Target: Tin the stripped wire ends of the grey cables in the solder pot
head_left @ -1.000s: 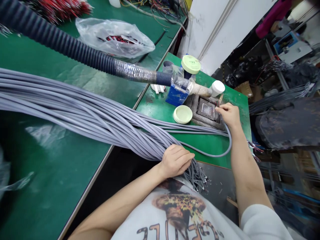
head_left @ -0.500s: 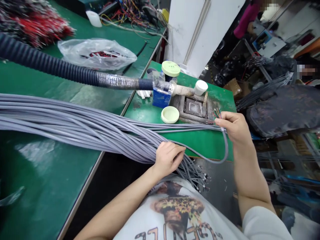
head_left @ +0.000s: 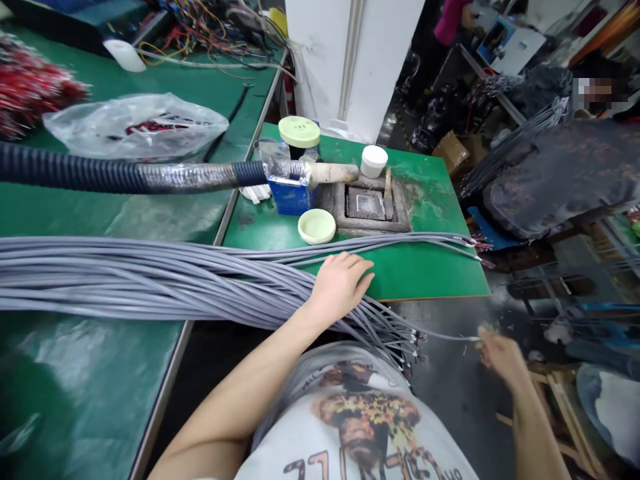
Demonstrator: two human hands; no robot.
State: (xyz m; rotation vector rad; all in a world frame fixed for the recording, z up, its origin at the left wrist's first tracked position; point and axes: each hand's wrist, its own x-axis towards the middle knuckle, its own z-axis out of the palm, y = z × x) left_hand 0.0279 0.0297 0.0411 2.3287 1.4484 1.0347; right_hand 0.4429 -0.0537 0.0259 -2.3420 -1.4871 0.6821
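Observation:
A thick bundle of grey cables (head_left: 150, 283) lies across the green bench and fans out at its stripped ends near my body. My left hand (head_left: 340, 283) rests on the bundle at the bench edge, fingers stretched over the cables. My right hand (head_left: 497, 357) is low at the right, blurred by motion, pinching the end of one grey cable (head_left: 445, 337) that runs from the fanned ends. Several other cables (head_left: 425, 240) lie apart on the small green table, their coloured wire tips past its right edge.
A dark ribbed hose (head_left: 125, 175) ends at a blue box (head_left: 290, 197) beside a square metal pot (head_left: 367, 203). Pale green lids (head_left: 317, 225), a white jar (head_left: 373, 160) and a plastic bag (head_left: 135, 123) are nearby. Another person sits at the far right.
My right hand has left the pot area, dropped down to the right below the table edge and now pinches a different cable's end. The cable it held lies on the small table. The view swung right.

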